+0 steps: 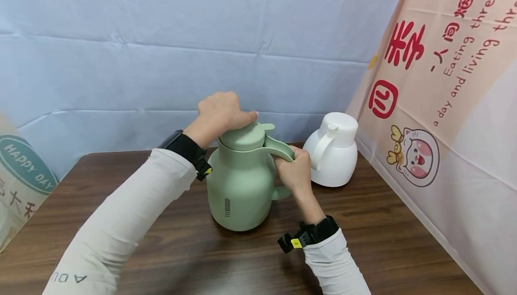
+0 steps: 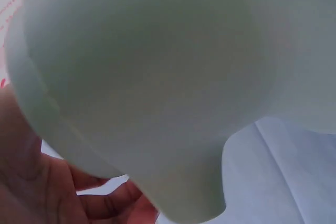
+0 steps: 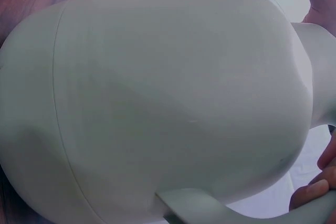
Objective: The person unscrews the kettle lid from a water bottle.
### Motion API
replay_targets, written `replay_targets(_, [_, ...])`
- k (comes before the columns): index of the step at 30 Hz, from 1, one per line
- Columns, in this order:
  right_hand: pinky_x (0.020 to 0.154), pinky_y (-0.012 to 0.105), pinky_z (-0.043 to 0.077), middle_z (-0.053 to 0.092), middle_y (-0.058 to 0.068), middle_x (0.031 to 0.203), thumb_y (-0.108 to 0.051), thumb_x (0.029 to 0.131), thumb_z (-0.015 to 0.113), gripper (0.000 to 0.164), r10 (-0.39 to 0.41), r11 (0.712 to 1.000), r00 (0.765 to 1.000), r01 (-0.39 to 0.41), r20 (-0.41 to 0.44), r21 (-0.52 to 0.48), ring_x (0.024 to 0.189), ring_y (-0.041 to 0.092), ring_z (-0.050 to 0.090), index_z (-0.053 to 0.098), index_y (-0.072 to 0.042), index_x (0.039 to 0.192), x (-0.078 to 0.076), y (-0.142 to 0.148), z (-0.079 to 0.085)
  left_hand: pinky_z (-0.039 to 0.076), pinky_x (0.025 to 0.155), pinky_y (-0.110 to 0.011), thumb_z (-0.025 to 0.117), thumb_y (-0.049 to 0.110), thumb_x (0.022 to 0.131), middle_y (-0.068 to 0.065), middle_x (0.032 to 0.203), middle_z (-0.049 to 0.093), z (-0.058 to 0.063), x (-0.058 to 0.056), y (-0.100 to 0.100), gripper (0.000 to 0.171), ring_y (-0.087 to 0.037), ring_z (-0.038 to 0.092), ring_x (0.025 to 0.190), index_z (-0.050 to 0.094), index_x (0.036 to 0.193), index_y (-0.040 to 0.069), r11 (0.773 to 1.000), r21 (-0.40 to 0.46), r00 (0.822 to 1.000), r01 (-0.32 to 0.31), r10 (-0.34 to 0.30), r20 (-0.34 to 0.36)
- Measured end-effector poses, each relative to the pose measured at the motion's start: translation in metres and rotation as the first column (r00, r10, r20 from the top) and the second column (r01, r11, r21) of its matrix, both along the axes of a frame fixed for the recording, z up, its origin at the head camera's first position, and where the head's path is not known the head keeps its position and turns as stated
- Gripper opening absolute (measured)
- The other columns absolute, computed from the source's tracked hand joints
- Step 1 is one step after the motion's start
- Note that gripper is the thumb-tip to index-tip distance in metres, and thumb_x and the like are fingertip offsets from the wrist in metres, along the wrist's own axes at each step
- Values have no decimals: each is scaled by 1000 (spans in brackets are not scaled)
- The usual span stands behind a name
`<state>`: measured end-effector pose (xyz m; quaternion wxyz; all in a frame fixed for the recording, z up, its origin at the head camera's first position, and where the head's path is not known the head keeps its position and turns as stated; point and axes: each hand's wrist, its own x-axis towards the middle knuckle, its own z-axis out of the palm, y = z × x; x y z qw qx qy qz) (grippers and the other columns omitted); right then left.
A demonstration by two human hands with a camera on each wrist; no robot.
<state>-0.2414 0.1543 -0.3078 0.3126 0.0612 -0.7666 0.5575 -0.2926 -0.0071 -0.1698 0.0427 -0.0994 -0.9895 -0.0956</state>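
A pale green thermos jug (image 1: 240,187) stands upright on the brown table, with its round lid (image 1: 243,137) on top. My left hand (image 1: 221,113) lies over the lid from the left and grips it, the thumb reaching across the top. Curled fingers (image 2: 110,203) show beside the lid and the spout (image 2: 194,195) in the left wrist view. My right hand (image 1: 295,169) holds the upper part of the jug's handle (image 1: 281,192). In the right wrist view the jug's body fills most of the picture, and fingertips (image 3: 310,192) curl round the handle.
A smaller white jug (image 1: 335,151) stands behind and to the right of my right hand. Light blue cloth (image 1: 161,52) hangs behind the table (image 1: 194,259). A printed cloth (image 1: 444,84) borders the right side, and another printed panel (image 1: 24,173) is at the left.
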Motion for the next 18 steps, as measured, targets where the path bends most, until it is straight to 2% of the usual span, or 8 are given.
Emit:
replay_targets(4, [40, 25, 24, 32, -1, 41, -5, 78, 63, 40, -2, 1000, 1000, 2, 2, 1, 37, 13, 26, 38, -10, 47, -1, 0, 0, 41, 60, -37, 51, 67, 77, -3, 83, 58, 3, 3, -3, 54, -21, 54, 75, 58, 87, 15, 996, 15, 996, 88, -88, 16])
replay_targets(11, [40, 26, 26, 34, 0, 42, -5, 79, 64, 39, 3, 1000, 1000, -3, 15, 3, 37, 14, 28, 40, -9, 49, -1, 1, 0, 43, 66, -36, 57, 73, 69, -2, 94, 57, 3, 11, -2, 66, -20, 54, 85, 56, 100, 15, 973, 26, 972, 230, -231, 53])
replay_targets(18, [42, 26, 29, 36, -1, 43, -9, 80, 68, 37, -2, 1000, 999, 2, 40, -4, 35, 5, 31, 45, -10, 51, -2, 2, 0, 44, 72, -35, 69, 61, 66, -5, 109, 55, 1, 15, -1, 73, -21, 52, 95, 54, 118, 10, 946, 5, 944, 325, -324, 62])
